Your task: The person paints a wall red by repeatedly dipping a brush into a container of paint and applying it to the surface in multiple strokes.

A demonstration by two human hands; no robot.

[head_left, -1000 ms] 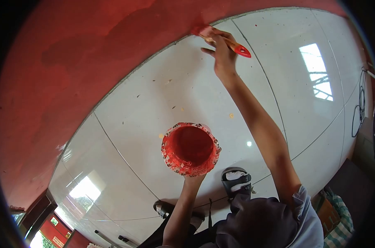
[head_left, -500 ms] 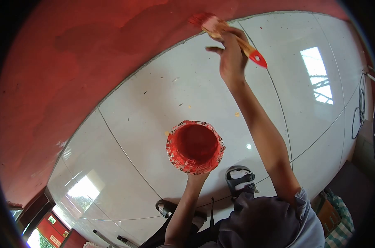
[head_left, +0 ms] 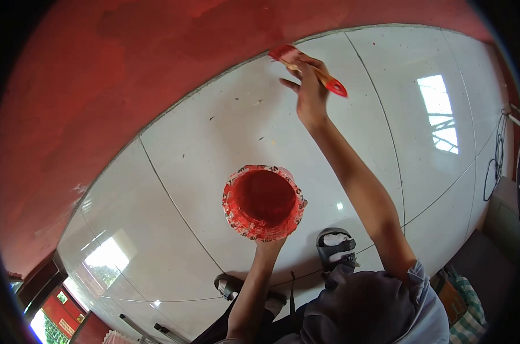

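My right hand (head_left: pixel 312 89) grips a paintbrush (head_left: pixel 322 77) by its wooden handle, which ends in a red tip with a hole. The red-coated bristles point up and left, overlapping the lower edge of the red wall (head_left: pixel 174 63) in this view. A paint container (head_left: pixel 228 213) with a red-smeared, printed rim is held by my left hand (head_left: pixel 269 246) from below and beside it. Red paint (head_left: pixel 265 198) shows inside. Most of the left hand's fingers are hidden behind the container.
Glossy white floor tiles (head_left: pixel 191 172) spread below, with small specks scattered on them. My sandalled foot (head_left: pixel 335 246) stands under the right arm. A coiled black cable (head_left: pixel 495 157) lies at the far right, and a green checked cloth (head_left: pixel 468 301) is at the lower right.
The brush in my right hand has moved down and left in view, with its bristles now nearer the wall's base. The container has shifted slightly left, still held.
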